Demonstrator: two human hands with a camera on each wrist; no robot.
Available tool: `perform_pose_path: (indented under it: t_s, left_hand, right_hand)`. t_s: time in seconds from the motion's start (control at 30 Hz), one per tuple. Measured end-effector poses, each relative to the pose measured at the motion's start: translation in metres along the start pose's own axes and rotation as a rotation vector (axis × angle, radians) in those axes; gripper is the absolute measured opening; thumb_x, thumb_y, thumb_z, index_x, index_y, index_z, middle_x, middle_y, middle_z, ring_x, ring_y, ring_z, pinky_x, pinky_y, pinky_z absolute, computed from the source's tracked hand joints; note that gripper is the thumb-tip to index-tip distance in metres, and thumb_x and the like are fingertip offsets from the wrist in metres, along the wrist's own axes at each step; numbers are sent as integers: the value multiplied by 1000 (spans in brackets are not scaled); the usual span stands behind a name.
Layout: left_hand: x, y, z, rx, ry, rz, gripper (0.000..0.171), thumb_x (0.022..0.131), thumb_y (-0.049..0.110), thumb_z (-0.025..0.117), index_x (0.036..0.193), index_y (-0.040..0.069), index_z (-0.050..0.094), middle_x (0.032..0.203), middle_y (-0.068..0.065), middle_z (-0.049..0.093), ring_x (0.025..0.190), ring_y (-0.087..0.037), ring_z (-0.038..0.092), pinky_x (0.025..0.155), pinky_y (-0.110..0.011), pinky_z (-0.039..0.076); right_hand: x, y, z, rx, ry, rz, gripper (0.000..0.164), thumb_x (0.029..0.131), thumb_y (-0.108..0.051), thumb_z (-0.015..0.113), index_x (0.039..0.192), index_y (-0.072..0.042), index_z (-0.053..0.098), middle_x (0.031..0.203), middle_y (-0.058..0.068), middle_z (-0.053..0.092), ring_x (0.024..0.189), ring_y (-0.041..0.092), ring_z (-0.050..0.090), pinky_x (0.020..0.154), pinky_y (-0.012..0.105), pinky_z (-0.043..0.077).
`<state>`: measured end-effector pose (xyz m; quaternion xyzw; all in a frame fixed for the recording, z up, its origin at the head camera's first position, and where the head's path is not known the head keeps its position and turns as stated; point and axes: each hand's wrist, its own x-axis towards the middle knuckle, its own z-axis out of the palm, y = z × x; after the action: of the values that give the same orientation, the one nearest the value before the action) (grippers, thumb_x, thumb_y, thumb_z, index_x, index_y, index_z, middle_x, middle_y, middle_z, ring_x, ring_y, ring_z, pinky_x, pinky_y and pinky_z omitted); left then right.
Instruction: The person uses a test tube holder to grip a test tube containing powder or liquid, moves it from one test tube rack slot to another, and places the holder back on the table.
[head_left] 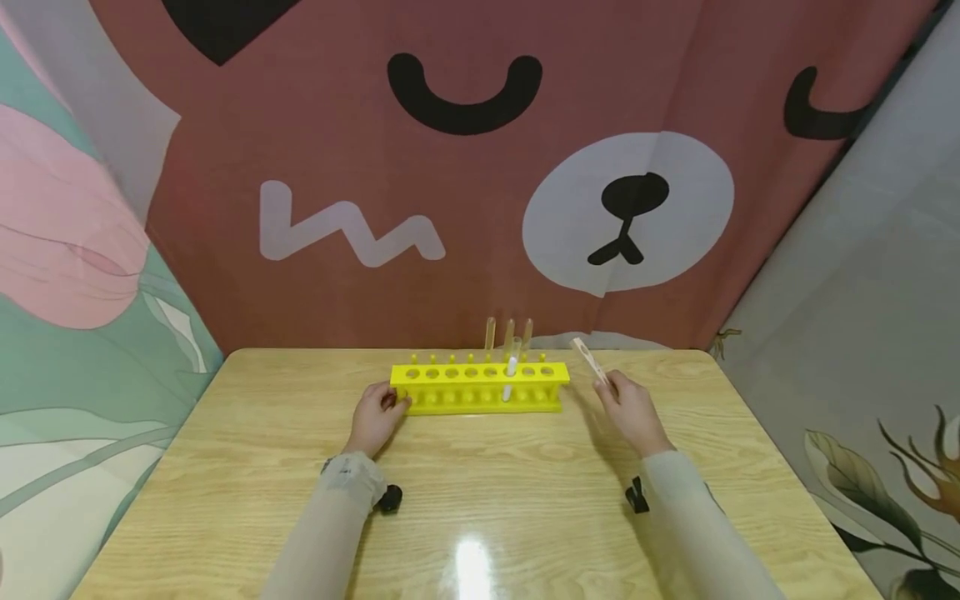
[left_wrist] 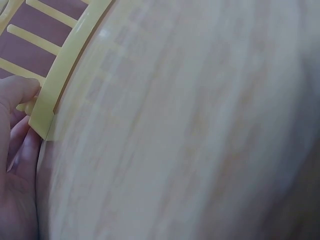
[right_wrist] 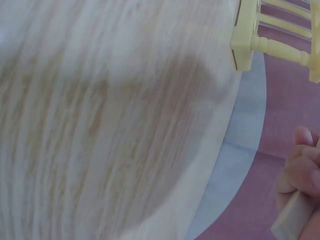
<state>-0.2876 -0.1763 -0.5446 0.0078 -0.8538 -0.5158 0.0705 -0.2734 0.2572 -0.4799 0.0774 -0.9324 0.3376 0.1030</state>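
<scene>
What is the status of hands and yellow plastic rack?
Left hand grips rack; right hand holds slim pale wooden-looking clamp. Rack upright. Nothing between rack and clamp.

No readable text, label, brand, number or sign shows in the head or wrist views

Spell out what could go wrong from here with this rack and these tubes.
The wooden clamp, held in the right hand, might knock the three tubes standing close behind the tube with white contents. The left hand holds the yellow rack only at its left end, so a bump at the other end might swing it round.
</scene>
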Motion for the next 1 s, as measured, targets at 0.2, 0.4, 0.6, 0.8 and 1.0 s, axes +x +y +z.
perform_pose_path:
  t_s: [0.2,0.4,0.6,0.8,1.0]
  left_hand:
    - [0,1,0,7,11,5,23,95,19,71,103,-2,65,132,-21,54,123,-36,55,105,-48,50]
    - [-1,2,0,5,12,7,24,95,20,71,104,-2,66,131,-22,54,122,-36,56,105,-47,50]
    - [0,0,1,8,24,25,22,94,18,72,103,-2,67,130,-22,55,120,-37,57,103,-48,51]
    - [0,1,1,4,30,24,22,94,17,72,103,-2,66,129,-21,56,120,-36,57,103,-47,51]
    - [-3,3,1,-2,26,8,23,95,16,71,103,-4,64,129,-22,54,122,-36,57,105,-46,50]
  right_hand:
    - [1,-6,-1,6,-18,7,25,107,-25,54,108,-1,60,66,5,44,52,18,38,43,28,34]
    - [3,-10,-2,4,-6,-3,37,108,-33,50,114,1,61,63,3,49,48,15,38,41,27,34]
    - [2,-14,-1,9,-40,0,38,108,-35,48,105,0,62,67,3,56,51,16,43,44,28,38]
    - [1,-21,1,15,-58,-34,27,108,-24,50,99,-1,59,67,2,55,50,17,41,45,29,37]
    - [2,-30,4,57,-120,-25,34,110,-31,45,101,-1,57,68,4,52,50,17,36,43,28,34]
